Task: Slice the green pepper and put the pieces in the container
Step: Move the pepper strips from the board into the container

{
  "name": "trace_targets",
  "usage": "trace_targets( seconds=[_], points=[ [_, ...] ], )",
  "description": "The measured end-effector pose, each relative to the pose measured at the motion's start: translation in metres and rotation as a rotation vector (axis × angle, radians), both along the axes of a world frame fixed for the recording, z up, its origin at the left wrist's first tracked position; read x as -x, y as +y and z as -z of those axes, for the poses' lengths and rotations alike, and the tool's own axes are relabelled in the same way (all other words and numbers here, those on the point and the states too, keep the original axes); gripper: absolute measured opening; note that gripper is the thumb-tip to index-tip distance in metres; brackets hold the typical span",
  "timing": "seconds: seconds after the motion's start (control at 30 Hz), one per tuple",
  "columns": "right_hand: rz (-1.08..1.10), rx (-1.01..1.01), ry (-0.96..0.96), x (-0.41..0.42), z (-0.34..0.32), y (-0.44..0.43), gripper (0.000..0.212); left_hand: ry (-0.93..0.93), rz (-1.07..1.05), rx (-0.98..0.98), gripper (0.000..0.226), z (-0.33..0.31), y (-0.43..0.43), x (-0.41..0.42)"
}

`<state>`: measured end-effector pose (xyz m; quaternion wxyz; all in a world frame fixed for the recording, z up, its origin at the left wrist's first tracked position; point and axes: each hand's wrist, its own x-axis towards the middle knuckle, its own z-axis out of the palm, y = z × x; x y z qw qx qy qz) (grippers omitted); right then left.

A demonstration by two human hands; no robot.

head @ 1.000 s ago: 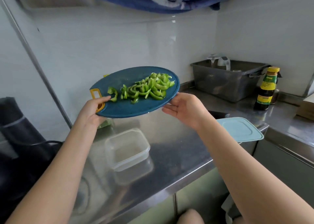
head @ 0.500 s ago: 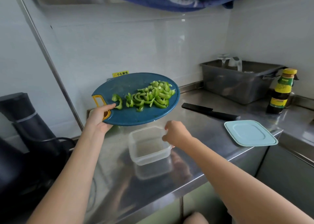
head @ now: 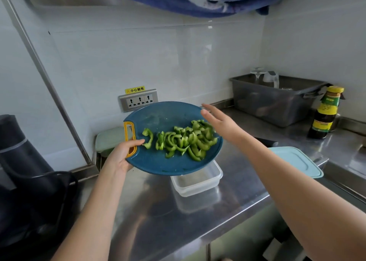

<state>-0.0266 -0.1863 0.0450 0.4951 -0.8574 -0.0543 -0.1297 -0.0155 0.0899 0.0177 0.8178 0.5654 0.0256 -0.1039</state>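
Dozens of pepper strips [head: 182, 140] lie on the blue board [head: 158, 114], which the left hand [head: 120, 153] grips by its orange handle above the clear container [head: 198, 183], seemingly so they can slide in. The right hand [head: 219, 122], fingers straight and empty, has left the container's rim and now reaches over the strips.

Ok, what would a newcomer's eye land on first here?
The round blue cutting board, held up by the left hand at its yellow handle, carries a heap of green pepper strips. The open right hand hovers beside the strips, and the clear container sits on the counter under the board's edge.
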Motion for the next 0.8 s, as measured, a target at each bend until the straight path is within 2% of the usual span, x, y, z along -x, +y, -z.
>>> trace_targets(
  seconds=[0.1, 0.23, 0.33, 0.47, 0.8],
  points=[
    [-0.164, 0.058, 0.100, -0.007, 0.010, 0.007, 0.054, 0.014, -0.013, -0.005, 0.017, 0.007, 0.002, 0.001],
    [-0.255, 0.154, 0.105, -0.001, 0.025, 0.018, 0.052, 0.024, -0.048, 0.016, 0.017, 0.014, 0.008, -0.001],
    [-0.237, 0.152, 0.094, 0.003, 0.033, 0.025, 0.051, 0.030, -0.064, 0.029, 0.021, 0.021, 0.012, -0.003],
    [-0.163, 0.207, 0.037, 0.009, 0.043, 0.032, 0.061, 0.016, -0.083, 0.031, 0.019, 0.022, 0.012, -0.006],
    [-0.016, 0.209, -0.070, 0.019, 0.055, 0.057, 0.055, -0.033, -0.124, 0.109, 0.032, 0.023, 0.018, -0.014]
  ],
)
